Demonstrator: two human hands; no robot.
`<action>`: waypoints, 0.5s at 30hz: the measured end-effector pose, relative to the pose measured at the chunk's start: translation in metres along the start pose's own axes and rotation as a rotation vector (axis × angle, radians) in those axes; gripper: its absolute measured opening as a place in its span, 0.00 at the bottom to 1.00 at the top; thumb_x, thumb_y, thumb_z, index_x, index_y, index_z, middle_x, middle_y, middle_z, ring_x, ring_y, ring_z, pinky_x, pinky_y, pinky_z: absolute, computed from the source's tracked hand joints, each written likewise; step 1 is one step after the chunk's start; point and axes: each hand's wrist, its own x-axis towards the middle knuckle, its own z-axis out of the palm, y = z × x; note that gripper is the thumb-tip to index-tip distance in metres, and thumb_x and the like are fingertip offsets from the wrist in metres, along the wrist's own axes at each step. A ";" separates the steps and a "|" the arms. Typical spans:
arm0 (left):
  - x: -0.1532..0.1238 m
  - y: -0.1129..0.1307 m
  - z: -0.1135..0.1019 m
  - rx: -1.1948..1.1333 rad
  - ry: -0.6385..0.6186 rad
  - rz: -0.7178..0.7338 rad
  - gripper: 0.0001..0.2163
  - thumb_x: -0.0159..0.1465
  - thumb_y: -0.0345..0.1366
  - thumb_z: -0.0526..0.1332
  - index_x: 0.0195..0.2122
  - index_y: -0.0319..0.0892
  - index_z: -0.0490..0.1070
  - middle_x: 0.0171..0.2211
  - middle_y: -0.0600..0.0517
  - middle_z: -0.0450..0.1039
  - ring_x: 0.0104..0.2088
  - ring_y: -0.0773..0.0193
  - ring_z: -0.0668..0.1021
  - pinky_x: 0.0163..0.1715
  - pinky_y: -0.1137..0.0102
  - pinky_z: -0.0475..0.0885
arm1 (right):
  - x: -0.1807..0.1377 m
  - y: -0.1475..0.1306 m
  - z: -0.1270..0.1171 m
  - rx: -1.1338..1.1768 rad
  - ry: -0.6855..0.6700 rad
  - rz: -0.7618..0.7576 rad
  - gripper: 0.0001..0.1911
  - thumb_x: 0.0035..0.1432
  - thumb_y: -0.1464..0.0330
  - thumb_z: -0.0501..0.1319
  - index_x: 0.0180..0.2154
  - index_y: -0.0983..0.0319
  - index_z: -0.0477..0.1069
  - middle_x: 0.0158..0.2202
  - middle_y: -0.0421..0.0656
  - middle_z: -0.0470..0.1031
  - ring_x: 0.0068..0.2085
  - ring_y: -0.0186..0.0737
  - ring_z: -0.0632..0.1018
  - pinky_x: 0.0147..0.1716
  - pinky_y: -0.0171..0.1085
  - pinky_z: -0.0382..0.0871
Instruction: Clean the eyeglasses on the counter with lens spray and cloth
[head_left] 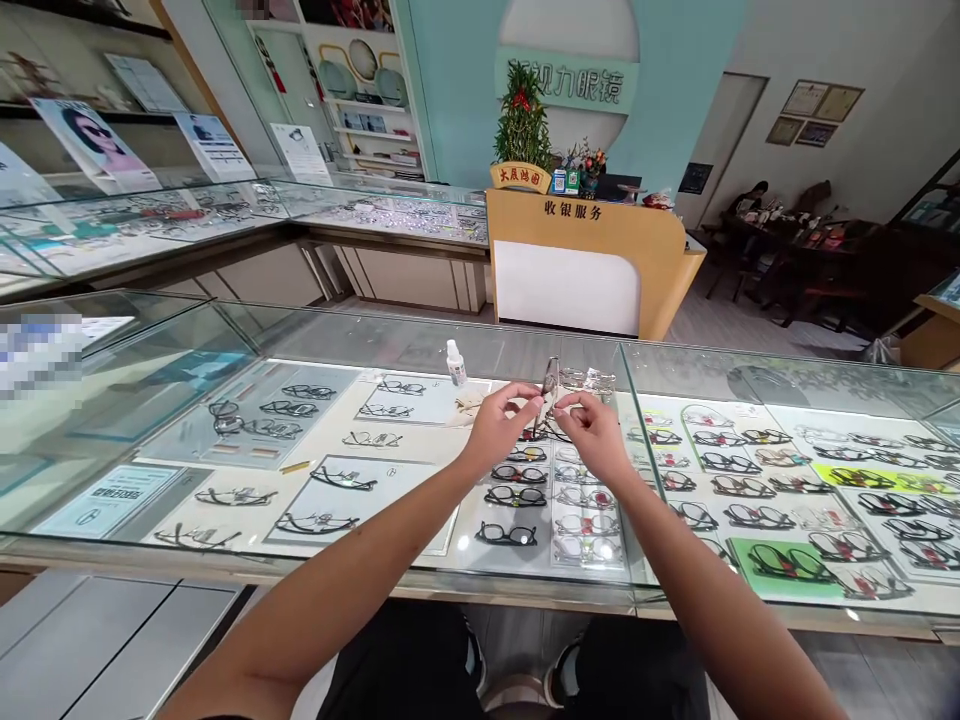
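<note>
A pair of eyeglasses [551,374], turned edge-on, is held up above the glass counter. My left hand [501,428] pinches it from the left between thumb and fingers. From the other side, my right hand [594,432] has its thumb and forefinger closed at the lower part of the same pair. The exact grip of the right fingertips is too small to make out. Beyond my left hand stands a small white bottle [456,364] on the countertop. A crumpled beige cloth [468,404] lies beside that hand, partly hidden by it.
Under the glass top [315,325] of the display counter, several rows of spectacle frames [508,535] lie on pads. A metal-edged seam [637,450] runs right of my right hand. Farther off are a wooden cashier desk [592,215] and more glass showcases [390,215].
</note>
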 end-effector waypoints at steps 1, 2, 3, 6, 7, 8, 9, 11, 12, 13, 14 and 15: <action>-0.002 0.002 0.000 -0.002 -0.016 -0.009 0.12 0.66 0.48 0.69 0.41 0.45 0.82 0.47 0.48 0.84 0.47 0.57 0.81 0.46 0.65 0.73 | 0.000 -0.002 0.001 0.046 -0.005 0.010 0.13 0.63 0.55 0.70 0.38 0.56 0.75 0.20 0.28 0.50 0.23 0.33 0.52 0.27 0.37 0.48; -0.004 0.005 0.000 -0.003 -0.034 -0.009 0.12 0.66 0.48 0.69 0.42 0.45 0.82 0.47 0.48 0.84 0.47 0.57 0.81 0.47 0.64 0.73 | -0.001 -0.004 0.002 0.102 -0.004 0.017 0.13 0.62 0.55 0.71 0.38 0.56 0.74 0.20 0.28 0.50 0.24 0.33 0.53 0.27 0.37 0.48; -0.006 0.007 0.000 -0.004 -0.050 -0.004 0.12 0.66 0.48 0.69 0.42 0.45 0.82 0.47 0.48 0.84 0.47 0.57 0.81 0.47 0.64 0.73 | -0.001 -0.007 0.002 0.160 0.003 0.018 0.13 0.60 0.56 0.72 0.37 0.56 0.73 0.20 0.29 0.52 0.24 0.33 0.54 0.27 0.37 0.50; -0.009 0.011 0.001 -0.011 -0.072 0.007 0.12 0.66 0.48 0.69 0.42 0.45 0.82 0.45 0.48 0.85 0.46 0.57 0.81 0.48 0.63 0.73 | -0.001 -0.014 0.002 0.290 0.040 0.014 0.16 0.54 0.59 0.76 0.36 0.56 0.72 0.26 0.33 0.65 0.28 0.34 0.63 0.29 0.36 0.57; -0.009 0.012 0.001 -0.013 -0.076 0.004 0.12 0.66 0.48 0.69 0.42 0.45 0.83 0.44 0.48 0.85 0.45 0.56 0.81 0.47 0.63 0.73 | -0.001 -0.016 0.002 0.318 0.045 0.018 0.17 0.53 0.60 0.77 0.35 0.56 0.71 0.28 0.35 0.69 0.29 0.35 0.66 0.30 0.37 0.59; -0.010 0.012 0.001 -0.013 -0.080 -0.004 0.13 0.66 0.48 0.69 0.42 0.45 0.83 0.44 0.48 0.85 0.45 0.56 0.81 0.47 0.63 0.73 | -0.001 -0.016 0.001 0.339 0.042 0.023 0.18 0.51 0.61 0.78 0.35 0.56 0.70 0.30 0.36 0.71 0.31 0.36 0.67 0.31 0.37 0.61; -0.010 0.013 0.001 -0.011 -0.084 -0.015 0.13 0.66 0.49 0.69 0.42 0.45 0.83 0.44 0.48 0.85 0.45 0.55 0.82 0.46 0.63 0.74 | -0.001 -0.016 0.000 0.356 0.035 0.029 0.18 0.51 0.61 0.78 0.35 0.55 0.70 0.32 0.36 0.72 0.31 0.36 0.68 0.32 0.37 0.62; -0.010 0.014 0.001 -0.009 -0.098 -0.038 0.14 0.66 0.49 0.69 0.43 0.45 0.84 0.45 0.47 0.86 0.46 0.54 0.82 0.47 0.63 0.74 | -0.001 -0.014 -0.002 0.371 0.017 0.033 0.18 0.52 0.62 0.78 0.35 0.55 0.70 0.33 0.37 0.73 0.33 0.37 0.69 0.34 0.38 0.65; -0.009 0.014 0.001 -0.010 -0.106 -0.046 0.14 0.66 0.49 0.69 0.44 0.45 0.84 0.46 0.47 0.86 0.47 0.54 0.82 0.47 0.63 0.74 | -0.001 -0.013 -0.003 0.372 0.010 0.031 0.17 0.53 0.62 0.78 0.35 0.55 0.70 0.33 0.37 0.73 0.34 0.37 0.70 0.35 0.38 0.66; -0.009 0.015 0.001 -0.014 -0.116 -0.049 0.14 0.66 0.49 0.69 0.44 0.45 0.84 0.46 0.47 0.86 0.47 0.54 0.82 0.47 0.62 0.74 | -0.001 -0.013 -0.003 0.373 0.005 0.028 0.17 0.53 0.63 0.78 0.36 0.55 0.70 0.33 0.37 0.72 0.34 0.37 0.70 0.35 0.38 0.66; -0.009 0.015 0.001 -0.018 -0.125 -0.049 0.14 0.67 0.50 0.69 0.44 0.45 0.85 0.46 0.47 0.86 0.48 0.54 0.83 0.47 0.62 0.74 | -0.001 -0.012 -0.004 0.375 0.001 0.026 0.17 0.54 0.63 0.78 0.36 0.55 0.71 0.32 0.37 0.72 0.34 0.37 0.69 0.36 0.38 0.66; -0.008 0.015 0.001 -0.022 -0.131 -0.047 0.14 0.67 0.50 0.69 0.44 0.45 0.85 0.47 0.48 0.86 0.48 0.54 0.83 0.47 0.63 0.74 | -0.001 -0.011 -0.004 0.378 -0.002 0.026 0.16 0.54 0.63 0.78 0.36 0.54 0.71 0.32 0.36 0.71 0.34 0.37 0.69 0.36 0.38 0.66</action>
